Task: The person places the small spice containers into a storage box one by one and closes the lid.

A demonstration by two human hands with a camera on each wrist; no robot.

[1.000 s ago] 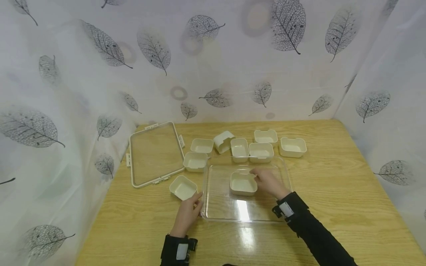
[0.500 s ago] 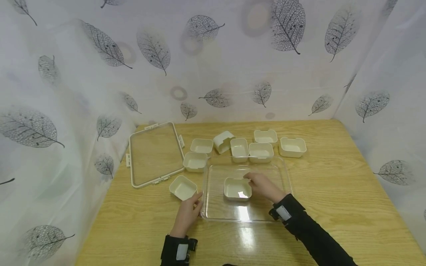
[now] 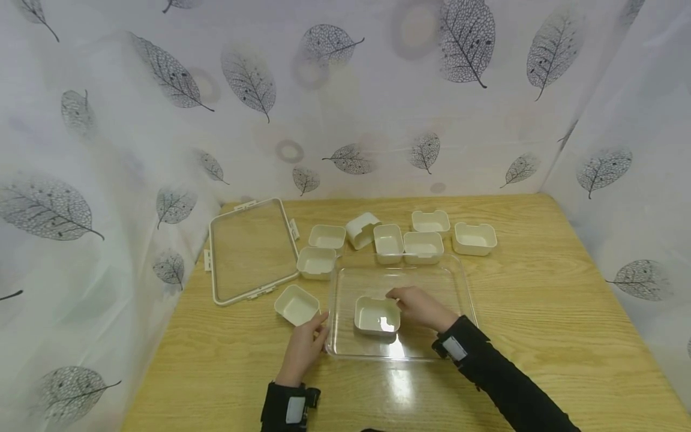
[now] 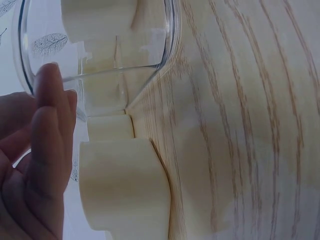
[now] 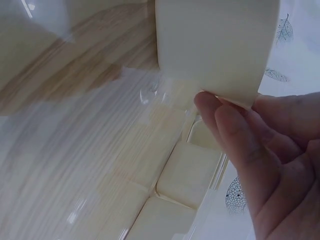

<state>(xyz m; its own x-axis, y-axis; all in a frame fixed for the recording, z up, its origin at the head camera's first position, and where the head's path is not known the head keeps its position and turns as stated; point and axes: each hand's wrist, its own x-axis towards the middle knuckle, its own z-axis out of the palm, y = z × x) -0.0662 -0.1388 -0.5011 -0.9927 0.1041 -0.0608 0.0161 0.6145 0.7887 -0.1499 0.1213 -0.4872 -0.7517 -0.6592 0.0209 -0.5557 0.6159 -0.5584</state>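
A clear plastic box (image 3: 432,348) stands on the table. My left hand (image 3: 303,348) holds it by its left rim, fingers against the outer wall in the left wrist view (image 4: 45,135). My right hand (image 3: 423,309) pinches the right edge of a small cream bin (image 3: 376,318) inside the clear box. In the right wrist view the thumb and fingers grip the rim of that cream bin (image 5: 215,45). Whether the bin touches the box floor, I cannot tell. Another cream bin (image 3: 297,305) sits beside my left hand, outside the box.
Several more cream bins stand behind the box, among them a tipped one (image 3: 361,230) and one at the far right (image 3: 475,239). A clear lid with a cream frame and clips (image 3: 254,252) lies at the left. Leaf-patterned curtain (image 3: 345,90) encloses the table.
My right hand has moved the cream bin leftward and toward me inside the clear box. My left hand has stayed at the box's left side.
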